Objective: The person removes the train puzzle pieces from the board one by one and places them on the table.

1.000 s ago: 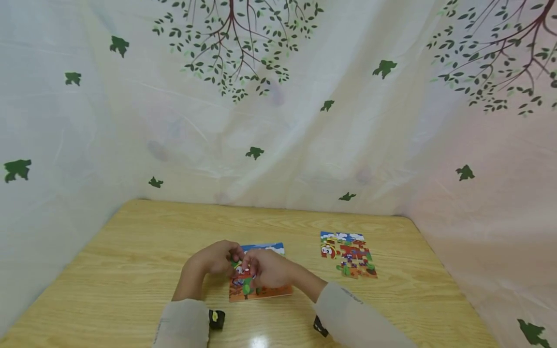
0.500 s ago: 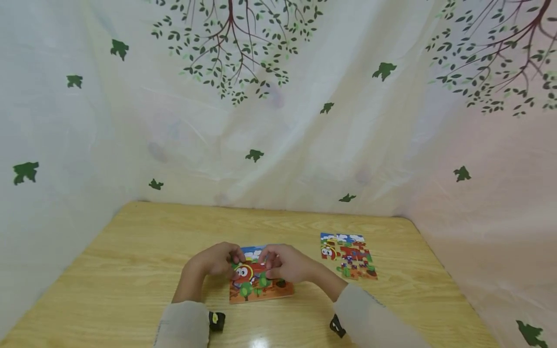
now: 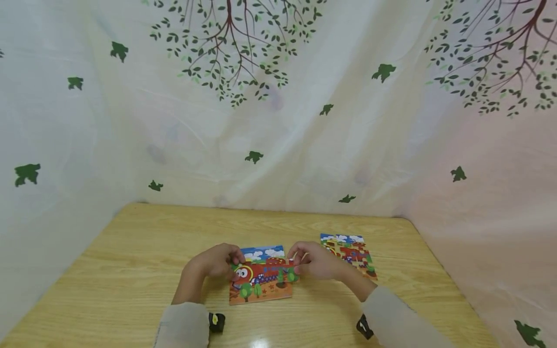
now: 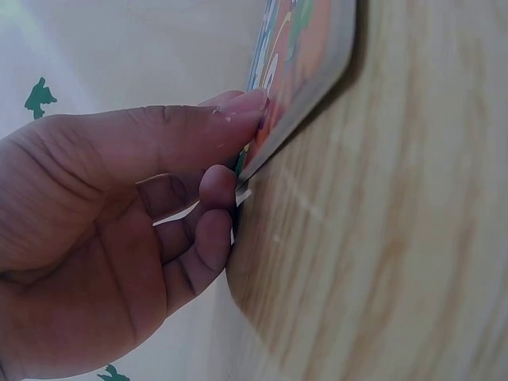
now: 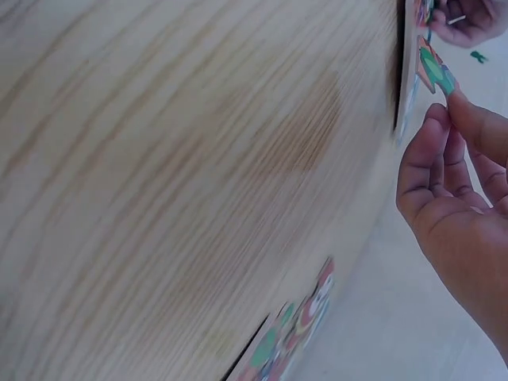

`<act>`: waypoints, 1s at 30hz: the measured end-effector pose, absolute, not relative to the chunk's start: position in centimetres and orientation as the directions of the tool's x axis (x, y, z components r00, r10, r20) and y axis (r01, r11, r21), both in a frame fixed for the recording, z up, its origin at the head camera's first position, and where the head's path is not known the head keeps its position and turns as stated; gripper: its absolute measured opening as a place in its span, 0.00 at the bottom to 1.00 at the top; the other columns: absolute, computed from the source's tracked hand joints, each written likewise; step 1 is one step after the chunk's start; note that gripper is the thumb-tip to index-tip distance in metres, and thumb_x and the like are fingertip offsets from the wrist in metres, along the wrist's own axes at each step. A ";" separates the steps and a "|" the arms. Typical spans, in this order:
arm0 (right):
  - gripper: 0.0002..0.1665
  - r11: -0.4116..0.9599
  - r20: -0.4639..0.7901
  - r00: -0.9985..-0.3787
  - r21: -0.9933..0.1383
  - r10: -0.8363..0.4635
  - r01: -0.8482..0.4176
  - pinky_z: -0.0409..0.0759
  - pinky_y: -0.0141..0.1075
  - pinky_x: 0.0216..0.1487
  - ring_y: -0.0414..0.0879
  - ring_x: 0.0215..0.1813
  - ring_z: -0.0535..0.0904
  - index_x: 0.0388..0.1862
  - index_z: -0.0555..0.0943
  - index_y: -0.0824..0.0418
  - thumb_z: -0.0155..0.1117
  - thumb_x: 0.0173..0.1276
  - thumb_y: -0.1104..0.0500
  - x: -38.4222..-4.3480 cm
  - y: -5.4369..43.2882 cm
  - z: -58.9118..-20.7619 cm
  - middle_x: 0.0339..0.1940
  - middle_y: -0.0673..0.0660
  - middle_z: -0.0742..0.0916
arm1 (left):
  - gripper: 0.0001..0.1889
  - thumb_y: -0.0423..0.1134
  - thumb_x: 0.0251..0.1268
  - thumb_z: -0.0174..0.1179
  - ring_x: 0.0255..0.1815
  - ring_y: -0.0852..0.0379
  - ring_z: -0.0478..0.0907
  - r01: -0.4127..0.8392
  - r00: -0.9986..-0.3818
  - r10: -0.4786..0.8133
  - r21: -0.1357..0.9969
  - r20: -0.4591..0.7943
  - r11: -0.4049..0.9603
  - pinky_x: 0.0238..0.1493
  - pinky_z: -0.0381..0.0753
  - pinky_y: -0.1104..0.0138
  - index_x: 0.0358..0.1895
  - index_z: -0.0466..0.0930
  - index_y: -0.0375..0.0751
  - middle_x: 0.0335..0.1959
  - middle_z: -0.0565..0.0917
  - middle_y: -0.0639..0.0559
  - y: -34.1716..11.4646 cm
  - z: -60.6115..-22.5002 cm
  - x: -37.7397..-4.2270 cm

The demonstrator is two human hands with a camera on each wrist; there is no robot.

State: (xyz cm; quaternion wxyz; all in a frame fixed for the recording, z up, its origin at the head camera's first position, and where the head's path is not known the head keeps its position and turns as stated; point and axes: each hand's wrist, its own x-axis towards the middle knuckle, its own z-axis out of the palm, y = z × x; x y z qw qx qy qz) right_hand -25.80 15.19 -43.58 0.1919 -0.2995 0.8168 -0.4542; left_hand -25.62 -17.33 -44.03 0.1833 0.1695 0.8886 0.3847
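Observation:
A picture puzzle board [image 3: 275, 291], with a red cartoon character, green trees and blue sky, lies in the middle of the table in the head view. My left hand [image 3: 216, 261] grips its left edge; in the left wrist view the thumb [image 4: 198, 135] lies on the picture face and the other fingers curl by the edge. My right hand [image 3: 319, 262] pinches a puzzle piece [image 5: 436, 67] between thumb and fingertips. Green and orange show on this piece, which overlaps the board's right edge in the head view.
Several joined puzzle pieces [image 3: 359, 253] lie to the right, partly hidden behind my right hand. The wooden table [image 3: 143, 270] runs back to a pale curtain [image 3: 278, 121] printed with leaves and branches. Black straps [image 3: 216, 322] show at both wrists.
My right hand has moved rightward from over the middle of the board to its right edge, with the piece now showing in its fingertips. The left hand has stayed at the left edge.

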 end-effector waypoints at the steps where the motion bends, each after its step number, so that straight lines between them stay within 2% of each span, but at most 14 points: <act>1: 0.12 0.410 -0.045 -0.751 -0.858 -0.659 -0.309 0.80 0.36 0.40 0.50 0.37 0.81 0.54 0.78 0.66 0.64 0.74 0.68 -25.8 15.7 -43.6 0.40 0.62 0.81 | 0.18 0.24 0.50 0.75 0.40 0.53 0.72 0.162 -0.874 0.444 0.746 -0.196 0.646 0.45 0.75 0.59 0.43 0.81 0.40 0.37 0.77 0.49 -17.3 -44.0 -25.6; 12: 0.14 0.434 -0.035 -0.777 -0.844 -0.629 -0.314 0.81 0.37 0.40 0.50 0.38 0.81 0.54 0.77 0.70 0.65 0.73 0.67 -26.3 21.3 -43.8 0.40 0.62 0.81 | 0.18 0.23 0.51 0.75 0.40 0.53 0.72 0.161 -0.875 0.442 0.741 -0.199 0.652 0.44 0.75 0.59 0.43 0.81 0.41 0.37 0.77 0.49 -17.1 -44.1 -25.0; 19: 0.12 0.522 -0.073 -0.821 -0.803 -0.566 -0.288 0.81 0.40 0.39 0.51 0.38 0.79 0.54 0.77 0.67 0.65 0.74 0.67 -26.9 24.0 -43.4 0.41 0.60 0.80 | 0.19 0.22 0.50 0.74 0.40 0.53 0.72 0.148 -0.879 0.433 0.748 -0.200 0.647 0.43 0.75 0.59 0.43 0.81 0.41 0.37 0.77 0.49 -16.8 -44.0 -24.6; 25: 0.10 0.558 -0.047 -0.799 -0.741 -0.599 -0.374 0.79 0.34 0.37 0.44 0.33 0.79 0.50 0.79 0.67 0.65 0.72 0.70 -27.3 25.1 -43.2 0.34 0.58 0.82 | 0.18 0.22 0.51 0.74 0.40 0.53 0.72 0.131 -0.885 0.416 0.746 -0.210 0.653 0.44 0.75 0.59 0.43 0.81 0.42 0.37 0.77 0.50 -16.6 -43.9 -24.3; 30: 0.10 0.571 -0.034 -0.789 -0.710 -0.613 -0.413 0.79 0.34 0.35 0.43 0.31 0.80 0.49 0.79 0.67 0.66 0.71 0.70 -27.5 25.5 -43.3 0.33 0.56 0.83 | 0.18 0.22 0.51 0.73 0.40 0.53 0.72 0.131 -0.885 0.416 0.742 -0.212 0.657 0.45 0.74 0.59 0.43 0.81 0.42 0.37 0.77 0.49 -16.5 -43.9 -24.1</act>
